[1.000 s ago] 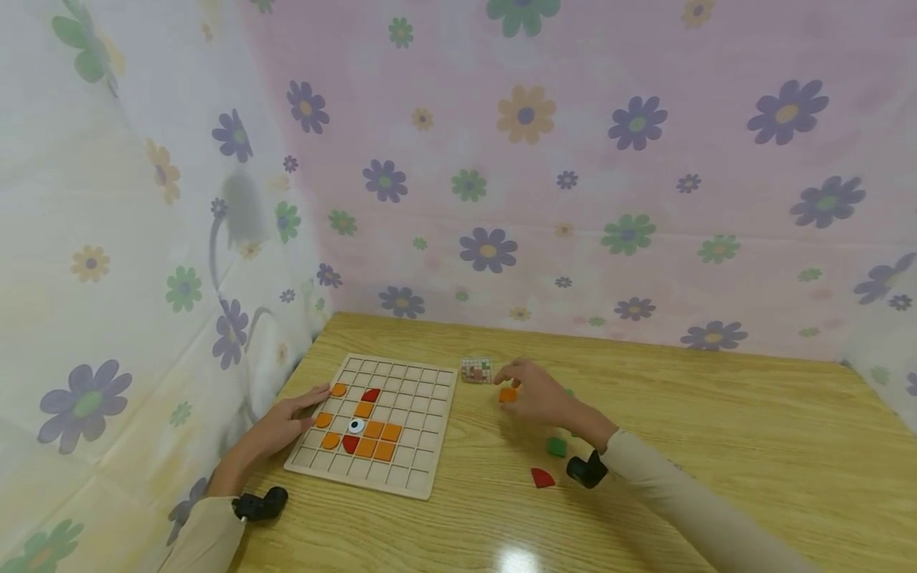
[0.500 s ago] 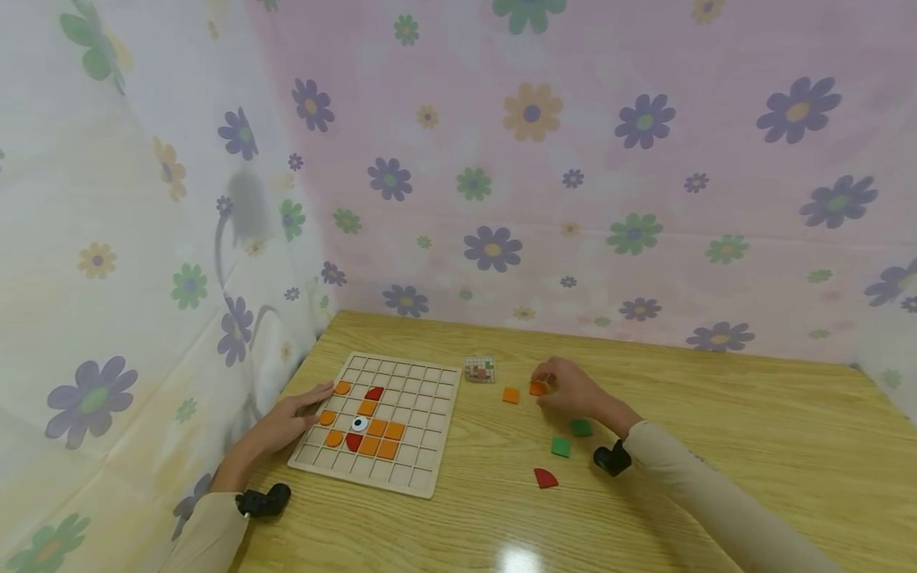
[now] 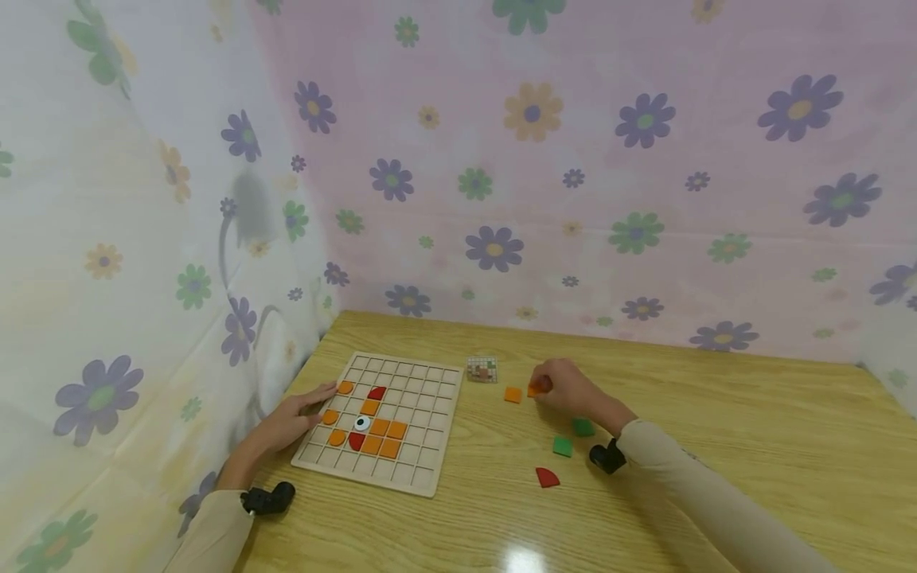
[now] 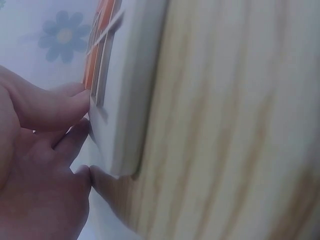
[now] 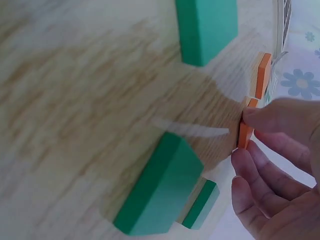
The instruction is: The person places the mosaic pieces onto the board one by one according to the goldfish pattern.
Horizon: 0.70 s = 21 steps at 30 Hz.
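My right hand (image 3: 571,388) pinches an orange square tile (image 5: 244,134) between thumb and fingers, close to the tabletop. Just left of it lies another orange square tile (image 3: 513,395). My left hand (image 3: 285,419) rests at the left edge of a wooden grid board (image 3: 424,469), its thumb touching the rim in the left wrist view. Orange squares (image 3: 390,449), orange discs (image 3: 337,438), two red quarter-circles (image 3: 356,441) and a white eye disc (image 3: 362,423) sit in the board's cells.
A small pattern card (image 3: 482,369) lies behind the tiles. Two green squares (image 3: 562,446) and a red quarter-circle (image 3: 548,477) lie nearer the front; the right wrist view also shows a third green piece (image 5: 201,205). Flowered cloth (image 3: 494,247) hangs behind the table.
My right hand has left the first orange tile and moved right to a second one, then shifted slightly left with it. The left hand stays at the board's edge.
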Available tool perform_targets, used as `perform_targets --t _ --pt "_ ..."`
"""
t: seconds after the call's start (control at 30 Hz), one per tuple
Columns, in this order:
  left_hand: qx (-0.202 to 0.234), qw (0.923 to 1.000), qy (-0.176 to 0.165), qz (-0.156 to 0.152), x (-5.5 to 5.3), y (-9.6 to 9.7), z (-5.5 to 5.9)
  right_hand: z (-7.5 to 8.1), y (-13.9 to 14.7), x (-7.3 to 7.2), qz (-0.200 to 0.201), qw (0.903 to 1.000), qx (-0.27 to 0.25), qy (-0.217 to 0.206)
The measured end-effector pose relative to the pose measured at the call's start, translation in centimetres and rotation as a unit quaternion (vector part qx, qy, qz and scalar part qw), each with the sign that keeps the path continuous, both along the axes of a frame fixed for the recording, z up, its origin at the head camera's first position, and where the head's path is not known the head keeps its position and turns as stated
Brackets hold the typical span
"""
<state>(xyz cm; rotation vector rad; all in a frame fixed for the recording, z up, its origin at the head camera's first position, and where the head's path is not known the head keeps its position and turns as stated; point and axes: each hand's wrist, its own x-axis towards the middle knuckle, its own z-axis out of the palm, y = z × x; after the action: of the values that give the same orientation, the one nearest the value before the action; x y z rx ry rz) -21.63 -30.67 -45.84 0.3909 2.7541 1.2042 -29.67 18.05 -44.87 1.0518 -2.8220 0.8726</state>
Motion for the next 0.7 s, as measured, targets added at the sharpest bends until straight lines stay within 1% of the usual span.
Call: perform_targets --t 0.13,0.3,0.53,0.7 --pt "0.002 1.0 -0.002 0.002 -0.1 0.1 -0.1 0.0 0.0 0.0 -0.002 1.0 -0.001 -0.008" --pt "0.0 1.0 0.006 -0.007 -0.1 0.1 0.3 0.3 -0.1 0.4 -0.009 0.9998 -0.013 -0.013" --pt "-0.002 0.9997 0.016 -0.017 0.1 0.1 0.7 0.5 -1.0 0.8 0.015 0.9989 -0.044 -0.004" --pt "0.008 0.9997 0.011 -0.018 0.2 0.1 0.8 1.0 -2.1 1.8 0.036 0.9978 -0.054 -0.012"
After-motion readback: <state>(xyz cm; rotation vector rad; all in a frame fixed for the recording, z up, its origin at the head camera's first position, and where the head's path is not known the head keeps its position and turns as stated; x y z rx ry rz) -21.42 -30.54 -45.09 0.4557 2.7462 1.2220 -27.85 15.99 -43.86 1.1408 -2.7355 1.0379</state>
